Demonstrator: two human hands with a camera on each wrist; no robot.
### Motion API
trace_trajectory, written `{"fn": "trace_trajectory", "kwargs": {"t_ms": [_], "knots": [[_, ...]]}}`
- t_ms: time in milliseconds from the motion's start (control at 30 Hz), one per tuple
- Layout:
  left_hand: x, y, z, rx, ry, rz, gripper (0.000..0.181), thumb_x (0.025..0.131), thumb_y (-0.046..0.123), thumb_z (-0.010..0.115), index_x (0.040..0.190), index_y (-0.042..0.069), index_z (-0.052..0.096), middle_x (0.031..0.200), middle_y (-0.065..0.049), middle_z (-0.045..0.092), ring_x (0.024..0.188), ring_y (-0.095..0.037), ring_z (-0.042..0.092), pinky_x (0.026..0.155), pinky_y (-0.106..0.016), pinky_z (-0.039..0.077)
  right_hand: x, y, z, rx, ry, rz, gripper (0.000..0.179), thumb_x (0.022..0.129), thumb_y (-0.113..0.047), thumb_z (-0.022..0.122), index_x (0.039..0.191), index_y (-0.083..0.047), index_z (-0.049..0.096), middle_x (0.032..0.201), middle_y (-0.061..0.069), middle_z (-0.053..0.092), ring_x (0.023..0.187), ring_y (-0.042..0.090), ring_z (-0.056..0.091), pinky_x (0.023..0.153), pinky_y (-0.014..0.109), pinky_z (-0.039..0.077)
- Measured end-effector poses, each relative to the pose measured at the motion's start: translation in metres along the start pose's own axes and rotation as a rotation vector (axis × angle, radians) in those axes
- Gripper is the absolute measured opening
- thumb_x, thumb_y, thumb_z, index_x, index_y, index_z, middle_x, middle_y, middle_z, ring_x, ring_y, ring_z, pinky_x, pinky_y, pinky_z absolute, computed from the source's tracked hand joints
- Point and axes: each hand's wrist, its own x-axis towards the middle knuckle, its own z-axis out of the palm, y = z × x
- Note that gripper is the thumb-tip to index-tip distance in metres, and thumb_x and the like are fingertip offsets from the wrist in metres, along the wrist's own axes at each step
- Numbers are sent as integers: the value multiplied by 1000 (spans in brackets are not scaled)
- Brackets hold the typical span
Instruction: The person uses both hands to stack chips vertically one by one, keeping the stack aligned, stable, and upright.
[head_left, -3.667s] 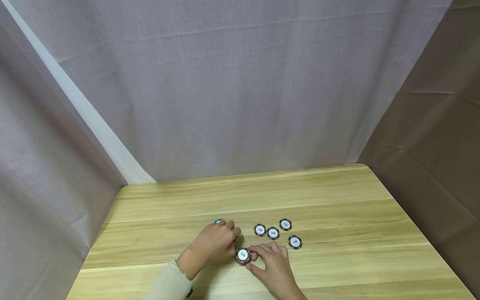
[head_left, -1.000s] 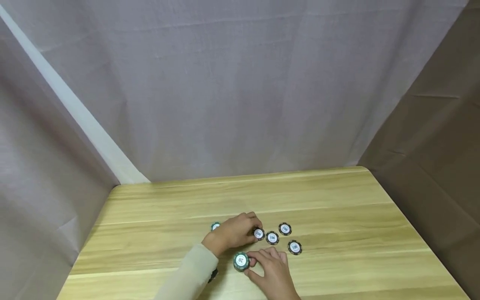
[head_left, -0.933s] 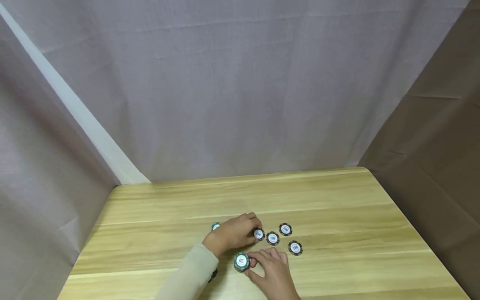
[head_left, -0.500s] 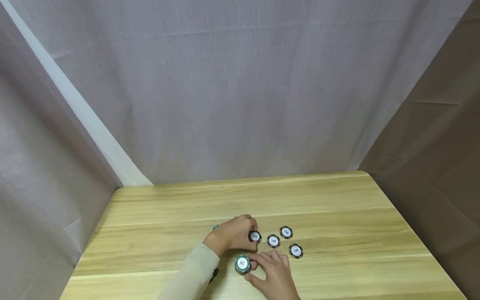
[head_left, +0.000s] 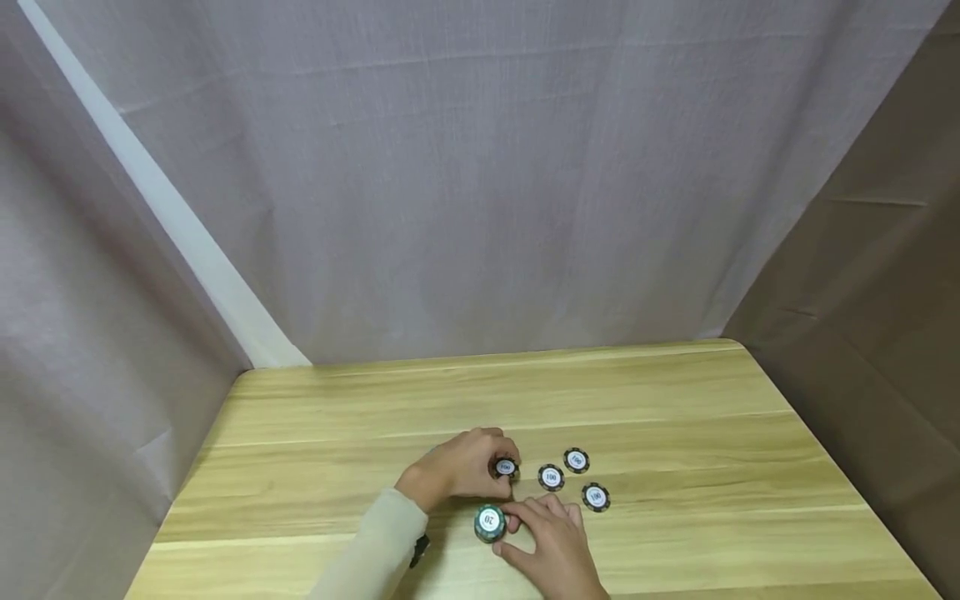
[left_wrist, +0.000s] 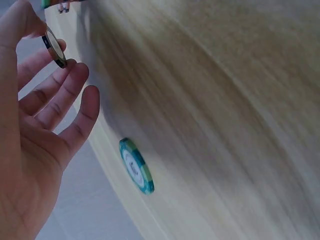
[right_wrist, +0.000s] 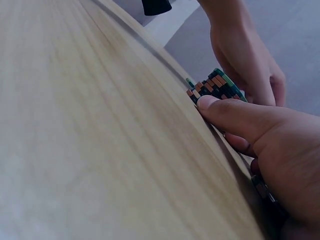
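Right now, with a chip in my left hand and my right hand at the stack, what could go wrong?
The left hand pinches the black 100 poker chip by its edge, so it might slip out.

The right hand grips the stack of poker chips at its side; a sideways nudge could perhaps shift or topple it.

The loose green poker chip lies near the left hand, which might brush it.

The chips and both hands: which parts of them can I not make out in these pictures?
Head view: the loose green chip, nearly or wholly covered by the left hand.
Left wrist view: the chip stack, cut off by the top edge; the print on the held black chip, too slanted.
Right wrist view: the stack's exact count, partly covered by the right hand.
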Motion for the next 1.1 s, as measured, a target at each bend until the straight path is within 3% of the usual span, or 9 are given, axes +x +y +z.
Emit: {"fn": "trace_trajectory", "kwargs": {"t_ms": [200,433,667,800,933,1100], "knots": [[-14,5,-10,-7,11,20,32,81,28,74,112,22,75,105,15,63,90,2,58,81,-15,52,-1,0,0,-3,32,-4,41,77,-48,89,111,-27,77,100,-28,64,97,2,50,81,32,30],[-33,14,-20,-17,6,55,26,81,24,75,107,21,76,103,15,64,89,2,59,79,-13,51,0,0,-1,-7,48,-19,41,77,-48,89,111,-27,77,93,-30,57,92,0,46,79,31,29],[-47,24,-22,46,-11,69,25,83,27,78,107,20,76,103,14,66,88,6,58,79,-11,50,1,-1,1,-40,51,-50,31,77,-49,89,95,-35,67,92,-28,57,92,1,45,79,31,27],[-52,29,-19,96,-34,93,23,84,24,79,107,18,75,103,13,66,87,6,56,77,-9,49,2,-2,1,-40,44,-39,32,78,-48,89,99,-34,70,93,-28,57,91,1,45,77,30,26],[-57,33,-15,189,-21,136,23,85,26,80,105,17,74,100,11,66,86,6,55,78,-8,48,1,-1,0,-16,41,-19,35,78,-46,89,106,-33,73,91,-29,54,92,0,45,76,30,26],[-64,37,-8,269,-7,144,25,86,29,82,104,15,74,98,10,65,86,3,56,79,-10,49,-4,-1,2,-9,10,-5,36,81,-52,85,110,-33,74,94,-30,57,94,1,47,78,31,28]]}}
